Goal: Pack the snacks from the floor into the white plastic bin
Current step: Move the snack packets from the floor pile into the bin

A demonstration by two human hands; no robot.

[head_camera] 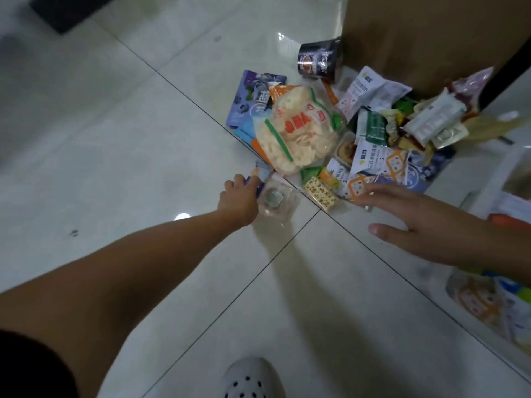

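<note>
A heap of snack packets lies on the pale tiled floor, among them a big bag of white crackers, a blue blueberry pouch and a seeded bar. My left hand reaches to the heap's near edge, its fingers curled on a small blue-purple packet beside a clear plastic pastry tray. My right hand hovers with fingers spread and holds nothing; its fingertips are at an orange-and-white packet. The white plastic bin stands at the right edge, with packets showing inside it.
A tall cardboard box stands behind the heap, and a black instant-noodle cup lies on its side against it. My white perforated shoe is at the bottom. A dark mat lies far left on the bare tiles.
</note>
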